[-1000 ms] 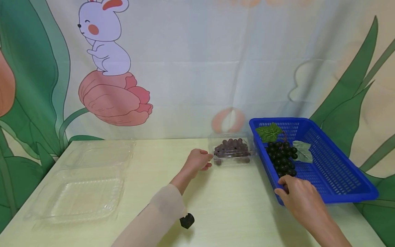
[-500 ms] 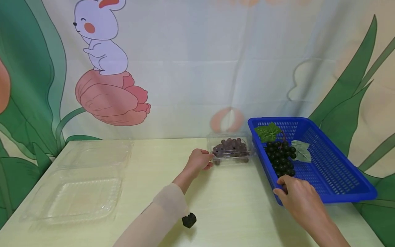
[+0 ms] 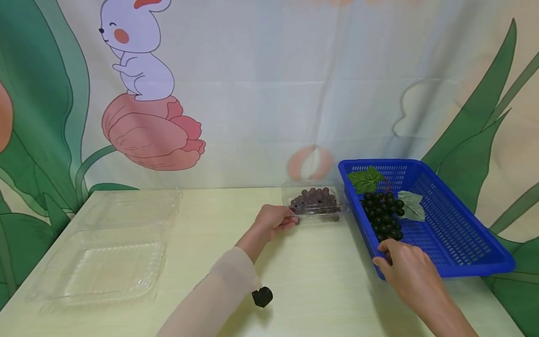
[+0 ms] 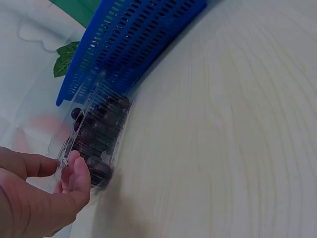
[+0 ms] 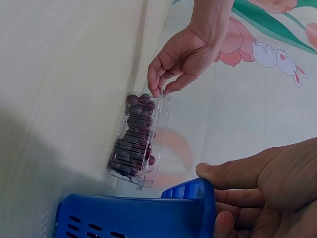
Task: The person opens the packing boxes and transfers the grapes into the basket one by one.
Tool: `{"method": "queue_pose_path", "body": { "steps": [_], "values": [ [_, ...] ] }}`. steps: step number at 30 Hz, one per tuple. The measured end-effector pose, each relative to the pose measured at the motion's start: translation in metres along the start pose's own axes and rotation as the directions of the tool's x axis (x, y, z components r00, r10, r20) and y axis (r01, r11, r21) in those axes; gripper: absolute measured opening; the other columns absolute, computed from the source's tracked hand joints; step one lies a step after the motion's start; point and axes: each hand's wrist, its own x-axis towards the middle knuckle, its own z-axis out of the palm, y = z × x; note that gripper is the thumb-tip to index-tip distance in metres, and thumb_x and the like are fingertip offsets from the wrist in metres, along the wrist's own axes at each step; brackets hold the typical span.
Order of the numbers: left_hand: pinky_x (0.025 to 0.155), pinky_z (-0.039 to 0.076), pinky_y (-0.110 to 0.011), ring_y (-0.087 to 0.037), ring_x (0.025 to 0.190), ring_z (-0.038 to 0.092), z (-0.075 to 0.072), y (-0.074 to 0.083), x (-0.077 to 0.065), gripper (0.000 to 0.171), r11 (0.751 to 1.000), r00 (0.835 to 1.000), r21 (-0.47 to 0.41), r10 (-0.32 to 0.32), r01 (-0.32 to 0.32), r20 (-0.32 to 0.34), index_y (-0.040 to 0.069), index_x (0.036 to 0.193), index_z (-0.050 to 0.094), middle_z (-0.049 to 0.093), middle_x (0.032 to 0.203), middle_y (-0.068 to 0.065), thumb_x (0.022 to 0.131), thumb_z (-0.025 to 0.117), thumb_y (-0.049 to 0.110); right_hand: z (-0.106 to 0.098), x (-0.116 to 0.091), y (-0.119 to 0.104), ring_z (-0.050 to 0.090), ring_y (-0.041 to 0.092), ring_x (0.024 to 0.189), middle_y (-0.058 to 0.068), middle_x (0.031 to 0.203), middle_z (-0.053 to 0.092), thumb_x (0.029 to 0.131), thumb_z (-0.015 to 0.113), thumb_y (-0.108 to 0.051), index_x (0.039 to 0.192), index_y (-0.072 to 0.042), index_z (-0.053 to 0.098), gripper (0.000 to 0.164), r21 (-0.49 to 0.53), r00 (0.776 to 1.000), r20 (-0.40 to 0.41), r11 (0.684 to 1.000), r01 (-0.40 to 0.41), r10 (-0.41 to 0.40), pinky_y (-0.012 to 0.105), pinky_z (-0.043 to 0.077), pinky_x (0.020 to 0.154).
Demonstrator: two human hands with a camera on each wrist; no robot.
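Left hand (image 3: 275, 220) pinches the rim of a clear box (image 3: 316, 216) at its left end. Box on tabletop (image 3: 320, 276), purple grapes (image 3: 317, 199) inside; long axis left to right, right end just beside blue basket (image 3: 467, 270). Right hand (image 3: 410, 264) grips basket's near left corner; basket lengthwise from backdrop (image 3: 252, 93) toward person. Black grapes (image 3: 382, 216) inside, stem toward backdrop.

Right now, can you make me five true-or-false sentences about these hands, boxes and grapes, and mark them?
The left hand pinches the small clear plastic box of dark purple grapes. True.
The right hand grips the rim of the blue plastic basket. True.
The small box is inside the basket. False: it is outside, beside the basket.
Round black grapes lie in the basket. True.
Every box here is shut. False: the large clear plastic container on the left lies open.
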Motion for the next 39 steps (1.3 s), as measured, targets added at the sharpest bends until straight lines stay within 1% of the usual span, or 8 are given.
{"method": "queue_pose_path", "body": {
  "steps": [3,6,11,19,23,28,35,39],
  "values": [
    [0.076,0.061,-0.027,-0.015,0.07,0.07,0.0,0.001,-0.002,0.025,1.0,1.0,-0.017,-0.002,0.002,0.002,-0.016,0.118,0.065,0.074,0.09,-0.019,0.096,0.058,-0.007,0.0,-0.001,0.0,0.057,0.013,0.059,0.007,0.083,0.07,0.091,0.078,-0.008,0.112,0.006,0.07,0.026,0.003,1.0,0.001,1.0,-0.004,0.004,0.035,0.05,0.054],
    [0.077,0.061,-0.027,-0.015,0.07,0.07,-0.001,0.003,-0.005,0.025,1.0,1.0,-0.014,-0.001,0.001,0.003,-0.016,0.117,0.065,0.074,0.091,-0.019,0.095,0.058,-0.007,0.0,-0.001,0.0,0.057,0.013,0.059,0.006,0.083,0.07,0.091,0.078,-0.008,0.112,0.006,0.07,0.026,0.0,1.0,0.002,1.0,-0.003,0.003,0.035,0.049,0.054],
    [0.08,0.061,-0.029,-0.016,0.072,0.071,-0.006,0.004,-0.009,0.024,1.0,1.0,0.024,-0.003,0.003,0.002,-0.015,0.117,0.066,0.073,0.089,-0.016,0.096,0.058,-0.004,0.0,-0.001,0.0,0.056,0.013,0.057,0.007,0.084,0.07,0.091,0.078,-0.008,0.112,0.006,0.07,0.026,-0.009,1.0,0.001,1.0,0.002,-0.002,0.035,0.048,0.054],
    [0.081,0.061,-0.029,-0.018,0.076,0.071,-0.02,0.005,-0.016,0.028,0.995,1.0,0.098,-0.005,0.005,0.004,-0.016,0.121,0.064,0.071,0.087,-0.013,0.099,0.056,0.001,0.0,-0.001,-0.001,0.058,0.014,0.06,0.01,0.088,0.072,0.092,0.078,-0.009,0.112,0.005,0.07,0.026,-0.017,1.0,0.004,1.0,-0.002,0.002,0.037,0.051,0.056],
    [0.082,0.061,-0.031,-0.018,0.077,0.07,-0.028,0.006,-0.019,0.023,0.993,1.0,0.121,-0.008,0.009,-0.006,-0.016,0.112,0.065,0.068,0.086,-0.012,0.098,0.056,0.0,0.0,-0.001,-0.002,0.057,0.014,0.059,0.01,0.088,0.072,0.092,0.078,-0.01,0.113,0.005,0.07,0.027,-0.017,1.0,0.01,1.0,-0.006,0.006,0.037,0.051,0.055],
    [0.078,0.061,-0.03,-0.015,0.072,0.069,-0.039,0.008,-0.024,0.012,0.99,1.0,0.14,-0.011,0.012,-0.008,-0.011,0.097,0.064,0.066,0.082,-0.011,0.095,0.055,-0.003,0.0,0.0,-0.002,0.058,0.014,0.058,0.011,0.088,0.072,0.092,0.078,-0.009,0.112,0.006,0.07,0.027,-0.015,1.0,0.017,1.0,-0.013,0.013,0.037,0.052,0.056],
    [0.073,0.061,-0.026,-0.014,0.07,0.067,-0.05,0.008,-0.029,0.019,0.989,1.0,0.146,-0.028,0.029,-0.009,-0.016,0.108,0.063,0.066,0.082,-0.011,0.096,0.054,-0.004,0.001,0.0,-0.002,0.057,0.014,0.058,0.01,0.087,0.072,0.092,0.077,-0.009,0.112,0.005,0.07,0.026,-0.017,1.0,0.021,1.0,-0.015,0.015,0.037,0.051,0.055],
    [0.071,0.06,-0.025,-0.014,0.069,0.067,-0.056,0.007,-0.031,0.019,0.989,1.0,0.148,-0.029,0.03,-0.009,-0.016,0.107,0.063,0.067,0.083,-0.012,0.095,0.054,-0.004,0.001,0.0,-0.003,0.057,0.014,0.059,0.009,0.087,0.072,0.093,0.077,-0.009,0.113,0.006,0.069,0.026,-0.015,1.0,0.025,1.0,-0.016,0.016,0.037,0.05,0.055]
  ]
}}
